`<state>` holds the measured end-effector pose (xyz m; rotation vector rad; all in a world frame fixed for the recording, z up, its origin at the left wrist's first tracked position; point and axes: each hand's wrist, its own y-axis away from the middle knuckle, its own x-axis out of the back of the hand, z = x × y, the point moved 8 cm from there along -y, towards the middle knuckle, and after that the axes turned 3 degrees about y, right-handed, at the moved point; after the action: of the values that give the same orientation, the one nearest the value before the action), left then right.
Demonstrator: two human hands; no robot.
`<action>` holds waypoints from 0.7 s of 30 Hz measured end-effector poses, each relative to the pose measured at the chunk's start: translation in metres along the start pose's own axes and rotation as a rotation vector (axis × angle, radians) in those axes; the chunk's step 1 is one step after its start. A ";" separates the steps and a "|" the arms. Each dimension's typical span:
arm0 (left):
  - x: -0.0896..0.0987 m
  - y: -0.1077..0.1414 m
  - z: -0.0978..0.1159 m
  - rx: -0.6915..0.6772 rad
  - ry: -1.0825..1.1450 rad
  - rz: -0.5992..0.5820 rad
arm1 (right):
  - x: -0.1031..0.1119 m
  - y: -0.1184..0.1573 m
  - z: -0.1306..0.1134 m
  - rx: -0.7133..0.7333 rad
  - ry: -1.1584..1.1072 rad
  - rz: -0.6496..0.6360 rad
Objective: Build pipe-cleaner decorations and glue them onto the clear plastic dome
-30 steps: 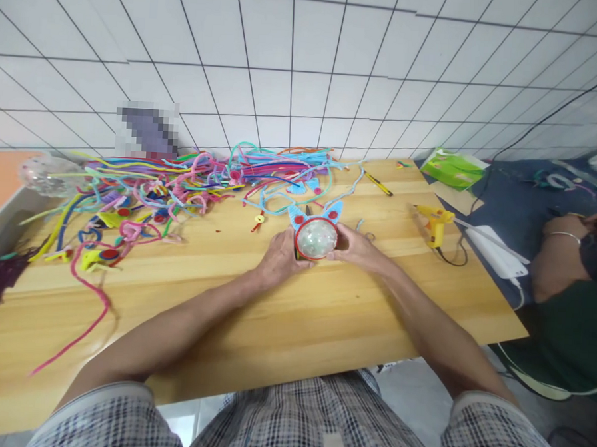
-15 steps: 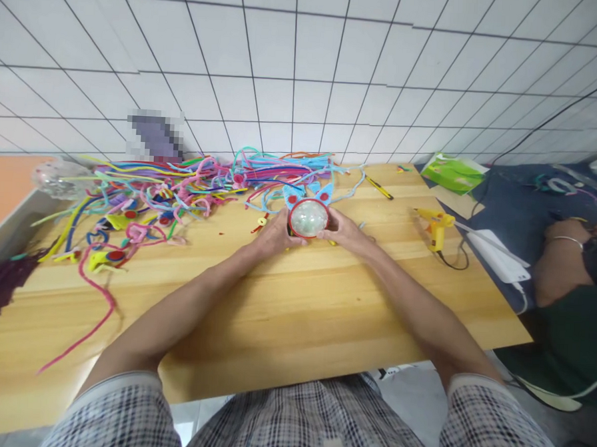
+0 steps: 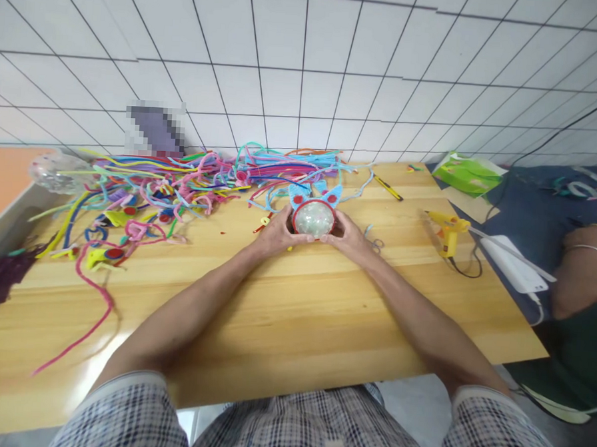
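A clear round ball [image 3: 314, 220] with a red rim stands between my hands near the middle of the wooden table [image 3: 274, 302]. Two light blue ears [image 3: 332, 196] with red centres rise from its far side. My left hand [image 3: 280, 233] grips the ball's left side, its thumb along the near edge. On the right side my right hand [image 3: 346, 237] holds it the same way, and the two thumbs nearly meet in front. The fingers behind the ball are partly hidden.
Colourful pipe cleaners [image 3: 195, 178] heap up at the back left, beside a clear plastic bundle [image 3: 59, 172]. A yellow cutter [image 3: 388, 187] lies behind my right hand. Farther right are a yellow glue gun [image 3: 448, 231], a white power strip [image 3: 514, 263], a green packet [image 3: 468, 174] and another person's arm [image 3: 579, 271].
My thumbs have come closer together along the ball's near edge, and my right hand has shifted its grip slightly. The whole view has moved a little.
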<state>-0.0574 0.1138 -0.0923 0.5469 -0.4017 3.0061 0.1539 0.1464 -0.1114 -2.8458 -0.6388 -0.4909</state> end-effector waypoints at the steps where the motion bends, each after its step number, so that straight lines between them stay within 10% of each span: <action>1: 0.000 0.000 0.000 0.007 0.009 -0.019 | -0.001 0.000 0.001 -0.007 -0.003 0.004; 21: 0.000 0.001 0.007 -0.016 0.033 -0.021 | 0.002 0.009 -0.009 0.015 0.084 0.052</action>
<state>-0.0552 0.1110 -0.0866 0.4965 -0.4144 2.9849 0.1570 0.1372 -0.1027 -2.8026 -0.5498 -0.5908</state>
